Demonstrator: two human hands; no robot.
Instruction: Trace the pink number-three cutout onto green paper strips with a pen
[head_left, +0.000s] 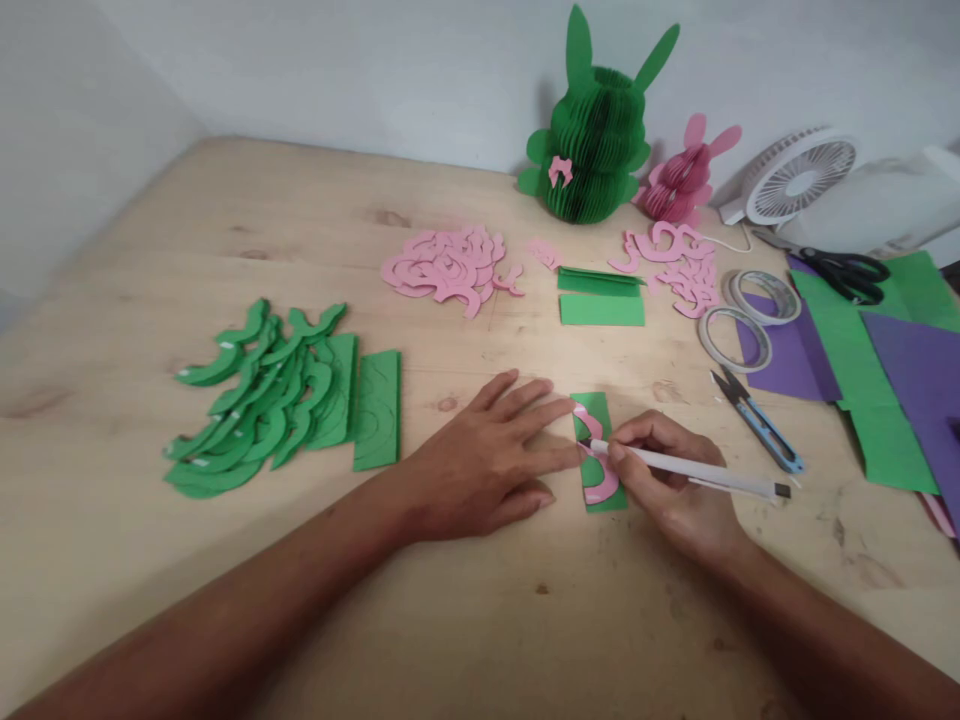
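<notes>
A white pen (697, 470) is gripped in my right hand (679, 490), its tip down at the inner edge of a pink curved paper cutout (604, 478). That cutout lies on a small green paper rectangle (596, 402) flat on the table. My left hand (499, 455) rests palm down with fingers spread, and its fingertips touch the left edge of the cutout and green paper. Left of this hand lies a green folded paper piece with drawn curves (377, 410), beside a heap of green paper cutouts (262, 400).
Pink cutouts (446, 268) and green strips (601, 309) lie farther back. Green (589, 150) and pink (679, 185) honeycomb paper rabbits stand near the wall beside a fan (802, 175). Tape rolls (735, 340), thread snips (761, 420), scissors (847, 270) and purple paper (919, 370) lie right.
</notes>
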